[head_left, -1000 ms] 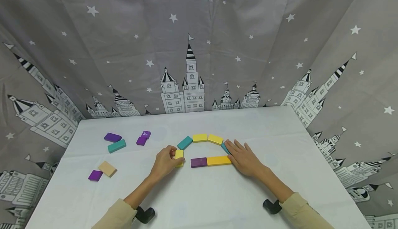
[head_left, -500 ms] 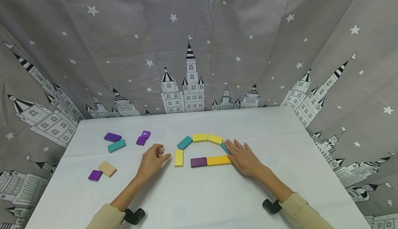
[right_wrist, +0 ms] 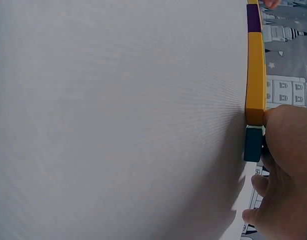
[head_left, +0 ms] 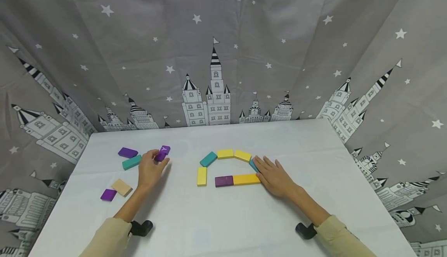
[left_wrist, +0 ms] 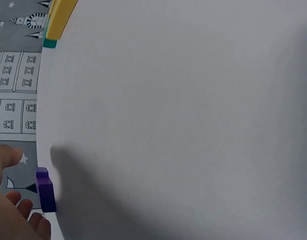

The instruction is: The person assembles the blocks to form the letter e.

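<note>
My left hand reaches to two purple blocks lying against each other, one marked with a white Y and a plainer one nearer the palm. Thumb and fingers stand apart on either side of the nearer purple block in the left wrist view. My right hand lies with fingers spread over the right end of a block outline, partly covering a teal block. Beside that hand, the end of a long orange-yellow block and a dark teal block show in the right wrist view.
The outline also has a yellow block, a teal block, two yellow blocks along the top and a dark purple block. At left lie a purple block, teal block, tan block and purple block.
My left hand has let go of the yellow block at the outline's left side and moved left and away to the two purple blocks. The right hand has stayed in place.
</note>
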Demonstrator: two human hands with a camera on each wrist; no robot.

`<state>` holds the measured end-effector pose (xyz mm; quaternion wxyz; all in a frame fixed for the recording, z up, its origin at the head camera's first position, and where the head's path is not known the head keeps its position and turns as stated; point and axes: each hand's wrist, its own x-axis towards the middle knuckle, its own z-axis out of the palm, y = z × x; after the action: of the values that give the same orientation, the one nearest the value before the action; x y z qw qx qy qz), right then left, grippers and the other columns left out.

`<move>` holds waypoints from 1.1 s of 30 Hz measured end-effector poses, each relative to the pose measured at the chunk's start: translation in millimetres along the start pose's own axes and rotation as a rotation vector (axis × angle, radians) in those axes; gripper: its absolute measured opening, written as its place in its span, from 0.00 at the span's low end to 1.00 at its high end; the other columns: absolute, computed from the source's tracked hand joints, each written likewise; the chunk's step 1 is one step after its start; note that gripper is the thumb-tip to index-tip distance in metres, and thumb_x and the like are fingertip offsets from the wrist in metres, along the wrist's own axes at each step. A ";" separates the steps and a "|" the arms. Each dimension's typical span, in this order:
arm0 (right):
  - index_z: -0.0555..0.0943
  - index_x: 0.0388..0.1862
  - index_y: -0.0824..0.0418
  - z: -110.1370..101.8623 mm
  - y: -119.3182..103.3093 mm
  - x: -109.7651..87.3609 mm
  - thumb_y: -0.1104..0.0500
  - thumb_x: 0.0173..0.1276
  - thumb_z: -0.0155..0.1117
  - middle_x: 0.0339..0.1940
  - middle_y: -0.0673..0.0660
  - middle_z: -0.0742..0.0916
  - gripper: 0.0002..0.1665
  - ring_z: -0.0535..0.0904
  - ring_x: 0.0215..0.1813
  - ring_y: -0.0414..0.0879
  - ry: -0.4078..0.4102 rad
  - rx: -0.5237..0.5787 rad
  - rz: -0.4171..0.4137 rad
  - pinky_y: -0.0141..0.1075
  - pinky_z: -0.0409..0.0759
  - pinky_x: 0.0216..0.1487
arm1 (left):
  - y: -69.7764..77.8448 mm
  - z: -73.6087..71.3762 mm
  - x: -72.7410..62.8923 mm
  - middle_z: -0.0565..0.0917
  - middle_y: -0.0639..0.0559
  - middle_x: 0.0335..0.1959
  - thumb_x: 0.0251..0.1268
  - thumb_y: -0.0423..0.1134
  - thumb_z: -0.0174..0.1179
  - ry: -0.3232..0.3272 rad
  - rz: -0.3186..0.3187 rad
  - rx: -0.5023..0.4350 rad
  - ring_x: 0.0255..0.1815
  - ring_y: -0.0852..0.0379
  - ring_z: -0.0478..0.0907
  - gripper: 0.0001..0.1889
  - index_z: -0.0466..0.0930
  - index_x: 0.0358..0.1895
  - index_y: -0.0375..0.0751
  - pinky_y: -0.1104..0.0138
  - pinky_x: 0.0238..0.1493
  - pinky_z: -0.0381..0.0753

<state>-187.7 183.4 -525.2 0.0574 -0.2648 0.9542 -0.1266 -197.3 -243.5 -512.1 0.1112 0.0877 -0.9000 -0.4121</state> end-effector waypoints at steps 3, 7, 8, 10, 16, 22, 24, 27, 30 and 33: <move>0.54 0.81 0.58 -0.2 0.5 -0.4 0.47 0.82 0.46 0.80 0.55 0.60 0.35 0.53 0.79 0.59 -0.004 0.004 0.004 0.64 0.48 0.73 | -3.3 2.1 8.1 0.71 0.25 0.59 0.68 0.36 0.64 -0.004 -0.008 0.021 0.61 0.32 0.68 0.30 0.66 0.65 0.20 0.44 0.65 0.67; 0.54 0.81 0.58 -0.1 1.0 -0.1 0.47 0.82 0.45 0.80 0.55 0.60 0.35 0.53 0.79 0.59 -0.004 0.006 0.005 0.64 0.47 0.73 | -6.9 5.2 16.9 0.70 0.24 0.60 0.68 0.38 0.63 -0.033 -0.056 0.019 0.62 0.32 0.67 0.33 0.62 0.68 0.21 0.44 0.65 0.67; 0.54 0.81 0.58 -0.1 1.1 -0.1 0.47 0.82 0.46 0.80 0.55 0.60 0.35 0.53 0.79 0.59 -0.002 0.006 0.004 0.64 0.47 0.73 | -8.2 6.1 18.9 0.69 0.24 0.61 0.68 0.38 0.63 -0.040 -0.071 0.014 0.62 0.32 0.66 0.33 0.62 0.68 0.21 0.44 0.66 0.66; 0.55 0.81 0.59 0.1 1.3 0.1 0.48 0.82 0.46 0.80 0.55 0.61 0.35 0.53 0.79 0.59 0.002 0.006 0.001 0.64 0.48 0.73 | -9.9 7.2 22.0 0.69 0.24 0.61 0.68 0.38 0.63 -0.046 -0.088 0.008 0.63 0.31 0.66 0.33 0.62 0.68 0.20 0.44 0.66 0.67; 0.55 0.81 0.59 0.8 1.6 -0.4 0.48 0.81 0.46 0.80 0.56 0.61 0.35 0.53 0.79 0.59 0.003 0.002 0.002 0.64 0.48 0.73 | -11.2 9.1 29.0 0.71 0.23 0.59 0.66 0.38 0.64 -0.038 -0.107 0.027 0.63 0.30 0.66 0.32 0.66 0.65 0.18 0.44 0.65 0.67; 0.55 0.81 0.59 0.2 1.0 -0.4 0.47 0.81 0.46 0.80 0.55 0.61 0.36 0.53 0.79 0.59 -0.005 -0.006 0.009 0.64 0.48 0.73 | -11.9 11.9 32.6 0.73 0.24 0.56 0.65 0.37 0.63 -0.015 -0.110 0.051 0.60 0.31 0.67 0.28 0.70 0.61 0.18 0.44 0.63 0.69; 0.55 0.81 0.59 0.1 0.7 -0.4 0.47 0.81 0.46 0.80 0.55 0.61 0.36 0.53 0.79 0.59 -0.008 -0.005 0.012 0.64 0.48 0.73 | -11.8 12.5 33.3 0.74 0.24 0.55 0.65 0.37 0.64 -0.006 -0.108 0.059 0.59 0.31 0.67 0.28 0.71 0.60 0.18 0.43 0.62 0.69; 0.55 0.81 0.59 -0.7 0.0 -0.2 0.47 0.81 0.47 0.80 0.55 0.61 0.36 0.53 0.79 0.59 -0.008 0.004 0.014 0.64 0.48 0.73 | -12.0 13.5 34.4 0.73 0.24 0.55 0.65 0.38 0.65 -0.001 -0.111 0.077 0.59 0.31 0.67 0.28 0.71 0.60 0.18 0.42 0.63 0.67; 0.55 0.81 0.59 -1.3 -0.3 -0.3 0.47 0.81 0.47 0.80 0.55 0.61 0.36 0.53 0.79 0.59 -0.009 0.003 0.013 0.64 0.48 0.73 | -12.4 14.9 35.6 0.73 0.24 0.54 0.64 0.39 0.65 0.008 -0.111 0.099 0.59 0.31 0.67 0.28 0.72 0.59 0.18 0.42 0.63 0.66; 0.55 0.81 0.59 -1.5 -0.2 -0.3 0.47 0.81 0.47 0.80 0.55 0.61 0.36 0.53 0.79 0.59 -0.008 0.002 0.011 0.64 0.49 0.73 | -12.3 16.6 36.8 0.74 0.24 0.53 0.64 0.39 0.65 0.027 -0.103 0.113 0.57 0.32 0.68 0.28 0.73 0.58 0.18 0.42 0.61 0.67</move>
<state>-187.6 183.8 -523.7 0.0623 -0.2600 0.9553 -0.1262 -236.4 -248.6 -527.3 0.0971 0.1456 -0.9146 -0.3645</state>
